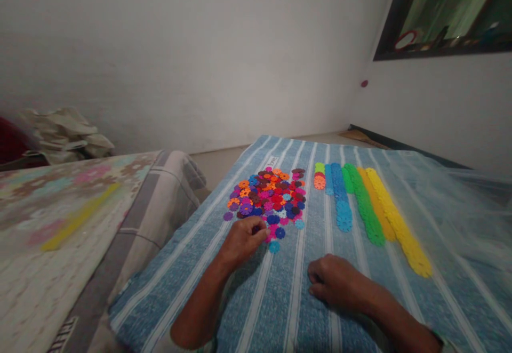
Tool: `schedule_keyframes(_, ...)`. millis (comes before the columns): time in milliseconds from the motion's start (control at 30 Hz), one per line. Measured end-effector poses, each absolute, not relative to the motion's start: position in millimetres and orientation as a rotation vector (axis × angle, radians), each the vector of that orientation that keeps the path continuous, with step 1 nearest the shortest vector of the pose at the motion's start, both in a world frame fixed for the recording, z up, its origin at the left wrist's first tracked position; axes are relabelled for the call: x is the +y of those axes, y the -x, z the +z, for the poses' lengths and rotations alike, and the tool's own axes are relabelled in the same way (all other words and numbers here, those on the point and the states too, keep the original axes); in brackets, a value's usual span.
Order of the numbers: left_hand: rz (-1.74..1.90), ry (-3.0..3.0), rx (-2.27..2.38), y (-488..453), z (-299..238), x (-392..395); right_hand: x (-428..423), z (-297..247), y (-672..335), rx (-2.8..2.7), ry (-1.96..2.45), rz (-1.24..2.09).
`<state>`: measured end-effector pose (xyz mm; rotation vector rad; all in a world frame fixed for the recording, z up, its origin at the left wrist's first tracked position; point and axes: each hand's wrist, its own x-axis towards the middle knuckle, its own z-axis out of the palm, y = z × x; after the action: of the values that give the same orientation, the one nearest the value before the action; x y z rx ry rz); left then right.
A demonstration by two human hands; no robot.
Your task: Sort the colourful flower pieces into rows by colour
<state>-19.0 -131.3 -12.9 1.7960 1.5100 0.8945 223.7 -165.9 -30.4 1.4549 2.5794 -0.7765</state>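
A pile of small flower-shaped plastic discs point(276, 195) in orange, red, pink, purple, brown and blue lies on the striped blue cloth. My left hand point(246, 238) is at the pile's near edge, thumb and fingers curled together beside some pink discs point(272, 231). Whether a disc is between its fingertips is hidden. A light blue disc point(274, 246) lies just right of it. My right hand point(340, 281) is closed over the cloth, right of the pile; its inside does not show. Beyond it run overlapping rows of discs: blue point(342, 198), green point(364, 206) and yellow point(400, 225).
Shorter rows at the far end include light green discs point(319, 167) and orange-red discs point(319, 181). Clear plastic sheeting point(468, 209) lies at the right. At left is a flower-patterned bed cover point(96, 182) with a yellow strip point(80, 217). A white wall point(200, 59) stands behind.
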Motion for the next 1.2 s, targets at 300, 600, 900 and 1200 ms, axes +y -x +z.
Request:
schedule_keyframes(300, 0.649, -1.890, 1.943, 75.7, -9.0, -61.4, -176.6, -35.3, -209.1, 2.425, -1.369, -1.395)
schedule_keyframes(600, 0.270, -1.938, 2.199, 77.4, -21.0, -41.1, -156.9, -63.8, -220.0, 1.862, -1.242, -2.158)
schedule_keyframes(900, 0.433, -2.017, 2.114, 79.5, -38.0, -43.3, -153.2, -70.9, -225.4, 1.712, -1.222, -2.390)
schedule_keyframes(1200, 0.651, -1.892, 2.031, 87.0, -44.4, -35.8, -143.1, -73.4, -225.2, 1.671, -1.174, -2.493)
